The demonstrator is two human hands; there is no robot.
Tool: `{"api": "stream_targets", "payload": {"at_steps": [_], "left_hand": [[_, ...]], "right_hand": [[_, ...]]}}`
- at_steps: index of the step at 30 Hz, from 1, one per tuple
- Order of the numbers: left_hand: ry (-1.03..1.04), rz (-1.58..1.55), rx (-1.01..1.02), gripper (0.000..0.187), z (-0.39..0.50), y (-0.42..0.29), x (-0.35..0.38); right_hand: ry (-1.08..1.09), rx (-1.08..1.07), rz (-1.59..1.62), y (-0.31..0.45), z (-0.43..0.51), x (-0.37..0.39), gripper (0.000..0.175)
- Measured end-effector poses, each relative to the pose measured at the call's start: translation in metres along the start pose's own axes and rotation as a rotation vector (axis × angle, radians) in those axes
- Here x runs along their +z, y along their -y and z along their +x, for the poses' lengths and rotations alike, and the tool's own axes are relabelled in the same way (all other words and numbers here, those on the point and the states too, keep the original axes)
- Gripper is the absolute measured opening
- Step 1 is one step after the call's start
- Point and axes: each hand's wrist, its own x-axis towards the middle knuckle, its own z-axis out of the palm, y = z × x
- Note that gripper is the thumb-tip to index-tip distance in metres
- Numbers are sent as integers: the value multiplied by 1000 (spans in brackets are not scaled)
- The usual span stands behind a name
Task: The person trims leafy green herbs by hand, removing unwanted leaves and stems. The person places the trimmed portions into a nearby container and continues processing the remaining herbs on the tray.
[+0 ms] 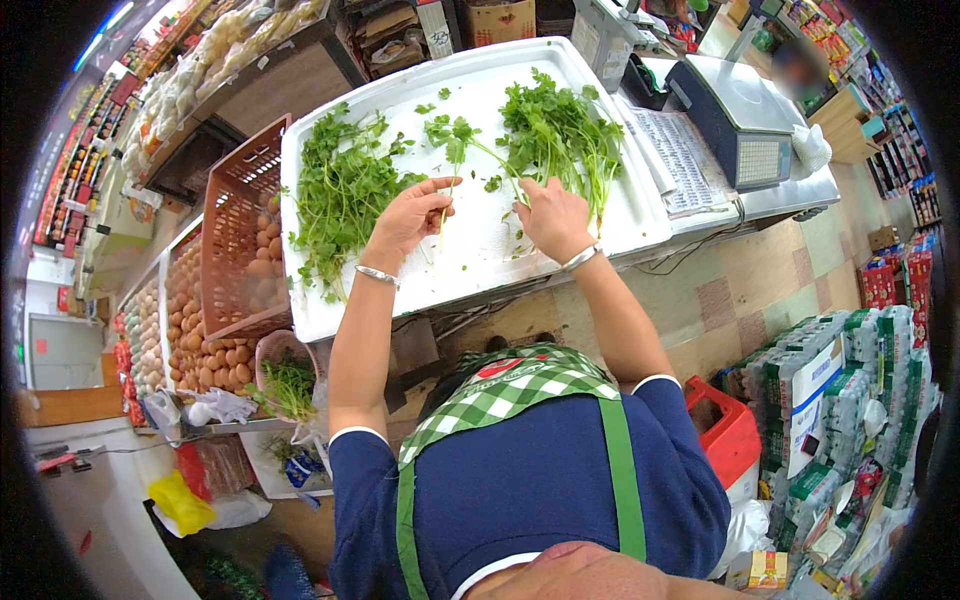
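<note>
A white foam tray [480, 281] lies before me with two heaps of leafy green herb, like cilantro. My left hand [417, 214] pinches a thin herb sprig [455, 150] between thumb and forefinger, its leaves pointing away from me. Just left of that hand spreads the left herb heap [341, 187]. My right hand [553, 214] is over the tray, at the stems of the right herb heap [547, 127]; a thin stem runs to its fingertips, which are partly hidden. Small loose leaves [493, 183] are scattered between the hands.
A brown plastic basket [225, 247] holding eggs stands against the tray's left side, with more eggs [202, 330] beyond. A pink basket [281, 349] of greens is below it. On the right are a weighing scale [739, 112], printed sheets [679, 161] and a cable.
</note>
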Motion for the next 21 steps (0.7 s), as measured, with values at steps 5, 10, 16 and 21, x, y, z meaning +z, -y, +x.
{"api": "stream_targets", "payload": {"at_steps": [5, 10, 16, 21], "left_hand": [[171, -88, 19, 39, -5, -2, 1], [274, -112, 68, 43, -4, 0, 11], [274, -83, 66, 44, -2, -4, 10], [221, 36, -1, 37, 0, -7, -5]], "right_hand": [[48, 26, -4, 12, 14, -2, 41], [-2, 31, 0, 7, 32, 19, 26], [-308, 83, 441, -10, 32, 5, 25], [-438, 168, 664, -35, 31, -9, 24]]}}
